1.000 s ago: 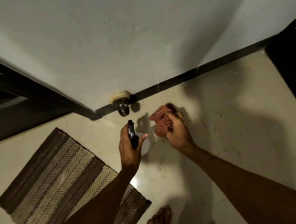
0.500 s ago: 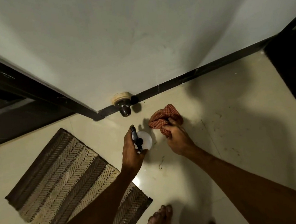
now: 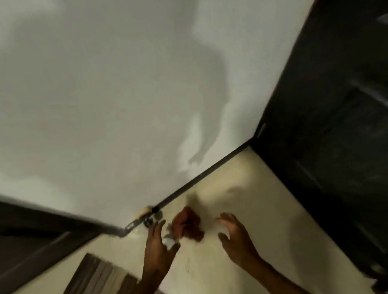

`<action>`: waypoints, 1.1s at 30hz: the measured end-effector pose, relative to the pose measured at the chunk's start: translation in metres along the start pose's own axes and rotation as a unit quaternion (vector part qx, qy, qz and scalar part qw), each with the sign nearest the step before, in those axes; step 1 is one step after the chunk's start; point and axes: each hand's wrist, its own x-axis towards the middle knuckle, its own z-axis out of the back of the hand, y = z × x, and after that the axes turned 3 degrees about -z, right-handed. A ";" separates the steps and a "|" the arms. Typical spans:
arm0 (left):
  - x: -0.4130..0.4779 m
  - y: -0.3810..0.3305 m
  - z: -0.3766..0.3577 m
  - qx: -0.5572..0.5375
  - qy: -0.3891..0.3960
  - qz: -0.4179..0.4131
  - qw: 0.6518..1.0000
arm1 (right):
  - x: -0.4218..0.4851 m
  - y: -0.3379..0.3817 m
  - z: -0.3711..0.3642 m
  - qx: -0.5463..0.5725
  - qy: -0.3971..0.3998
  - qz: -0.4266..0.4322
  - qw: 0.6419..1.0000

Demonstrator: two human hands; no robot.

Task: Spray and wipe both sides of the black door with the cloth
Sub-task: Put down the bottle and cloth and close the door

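With the cloth (image 3: 188, 224) lying on the floor beside the doorstop (image 3: 148, 220) and the black door (image 3: 344, 131) off right, my left hand (image 3: 159, 245) and right hand (image 3: 236, 235) hang loose-fingered, so I'd judge wiping done.

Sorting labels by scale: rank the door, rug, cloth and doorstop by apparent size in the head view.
1. door
2. rug, cut off by the frame edge
3. cloth
4. doorstop, blurred

The door lies further off than the cloth, yet looks far bigger.
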 end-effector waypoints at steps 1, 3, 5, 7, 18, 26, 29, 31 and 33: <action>-0.009 -0.051 0.015 -0.015 0.022 -0.016 1.000 | -0.022 0.022 0.039 0.006 -0.022 0.013 1.000; -0.030 -0.135 0.033 -0.039 0.072 -0.031 0.996 | -0.062 0.055 0.105 0.025 -0.083 0.007 0.996; -0.059 -0.215 0.043 -0.060 0.108 -0.061 0.991 | -0.113 0.087 0.167 0.037 -0.144 0.009 0.989; -0.103 -0.303 0.046 -0.039 0.126 -0.145 0.981 | -0.172 0.104 0.234 0.039 -0.226 0.008 0.973; -0.275 -0.604 -0.016 -0.019 0.253 -0.428 0.867 | -0.382 0.087 0.424 0.098 -0.493 0.003 0.864; -0.418 -0.712 -0.128 -0.098 0.344 -0.386 0.850 | -0.494 0.004 0.474 0.182 -0.621 -0.040 0.761; -0.444 -0.735 -0.156 -0.106 0.367 -0.336 0.861 | -0.509 -0.014 0.484 0.201 -0.650 -0.051 0.731; -0.455 -0.746 -0.177 -0.102 0.371 -0.308 0.870 | -0.514 -0.025 0.484 0.214 -0.662 -0.056 0.716; -0.466 -0.757 -0.197 -0.103 0.368 -0.278 0.881 | -0.519 -0.032 0.488 0.229 -0.663 -0.066 0.710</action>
